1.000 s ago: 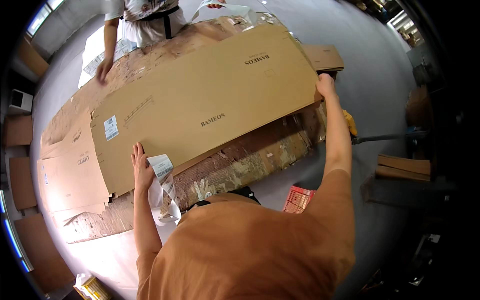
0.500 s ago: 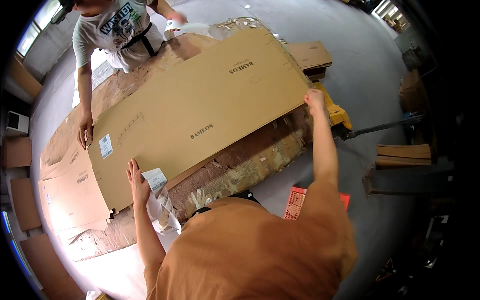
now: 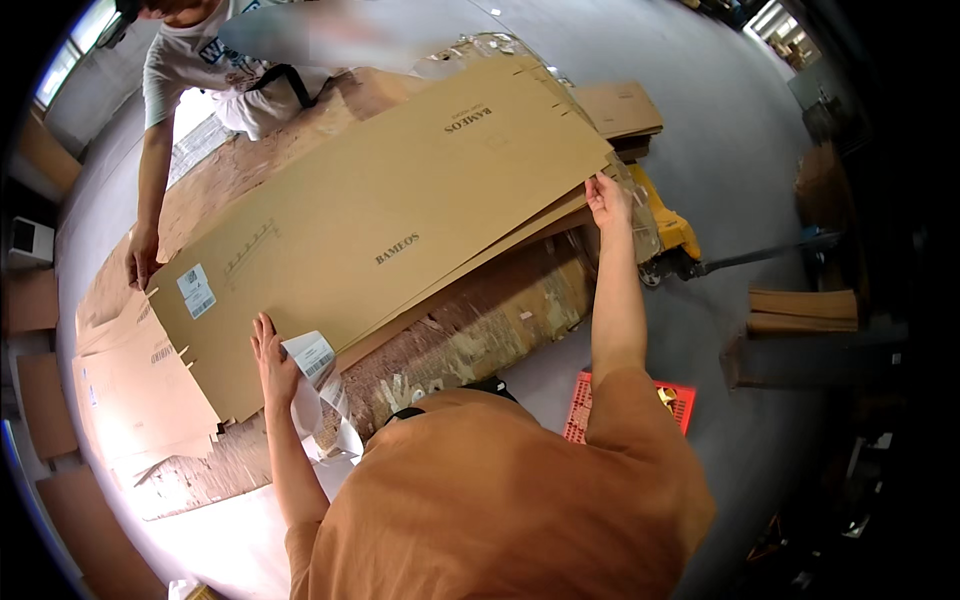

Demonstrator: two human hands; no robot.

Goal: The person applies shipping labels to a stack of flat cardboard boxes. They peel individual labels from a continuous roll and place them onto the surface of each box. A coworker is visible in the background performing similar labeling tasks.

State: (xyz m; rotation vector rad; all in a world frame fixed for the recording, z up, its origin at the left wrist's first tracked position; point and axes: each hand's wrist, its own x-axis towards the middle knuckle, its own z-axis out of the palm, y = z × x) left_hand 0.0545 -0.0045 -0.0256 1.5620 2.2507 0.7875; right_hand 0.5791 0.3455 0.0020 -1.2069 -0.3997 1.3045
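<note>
A large flat brown cardboard sheet [image 3: 330,230] with a white label [image 3: 197,291] near its left end lies on a stack of similar sheets. My right hand [image 3: 608,203] pinches its near right corner, lifted slightly off the sheet below. At the near edge, my left hand [image 3: 275,362] rests with its fingers stretched along the cardboard. A strip of white labels [image 3: 311,353] is tucked in that hand, and its translucent backing [image 3: 328,410] hangs down. Across the stack, a co-worker's hand [image 3: 143,257] holds the far left corner.
A worn, board-like platform [image 3: 470,330] bears the stack. More cardboard [image 3: 140,385] lies at the left end. Beyond the right end are a yellow pallet jack [image 3: 668,222] and smaller cardboard pieces [image 3: 620,108]. A red plastic crate [image 3: 680,405] stands on the floor by my right side.
The top sheet has slid left and turned slightly, apart from the one below. My right hand moved left with its corner. The co-worker's other arm swings across, blurred.
</note>
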